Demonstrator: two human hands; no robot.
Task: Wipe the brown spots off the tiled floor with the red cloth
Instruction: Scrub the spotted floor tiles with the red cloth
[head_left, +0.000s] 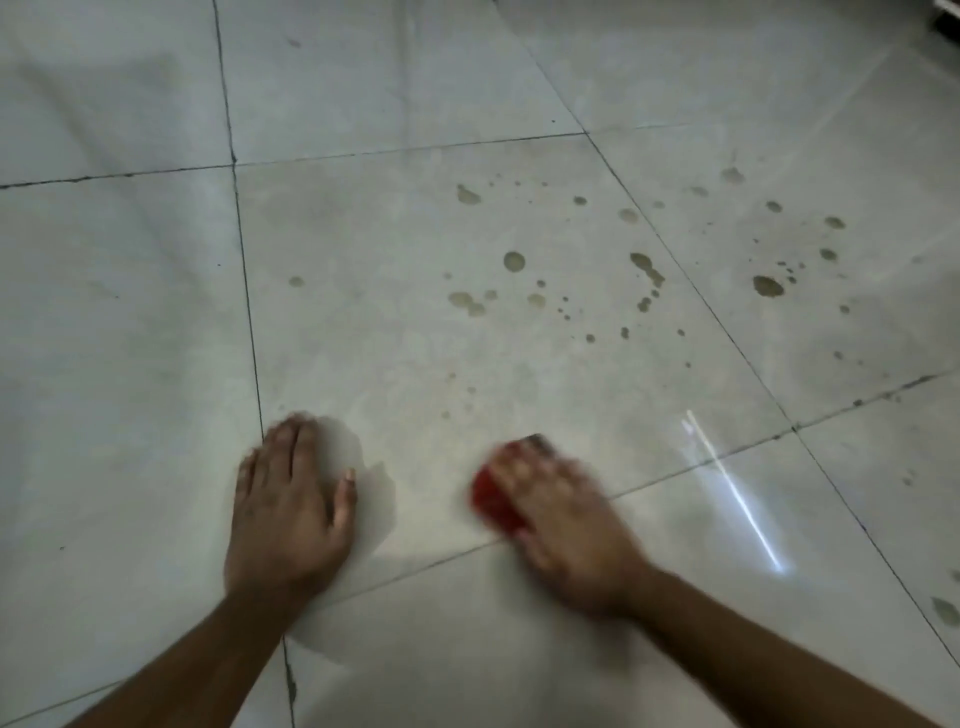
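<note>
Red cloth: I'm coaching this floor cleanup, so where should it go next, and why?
Probably slide the red cloth under the right hand forward, toward the brown spots. They lie farther ahead on the same tile, unwiped. The left hand rests flat on the floor.

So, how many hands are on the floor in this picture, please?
2. The left hand lies flat on the tile at lower left, holding nothing. The right hand, blurred, presses the red cloth at lower centre; most of the cloth is hidden beneath it.
</note>
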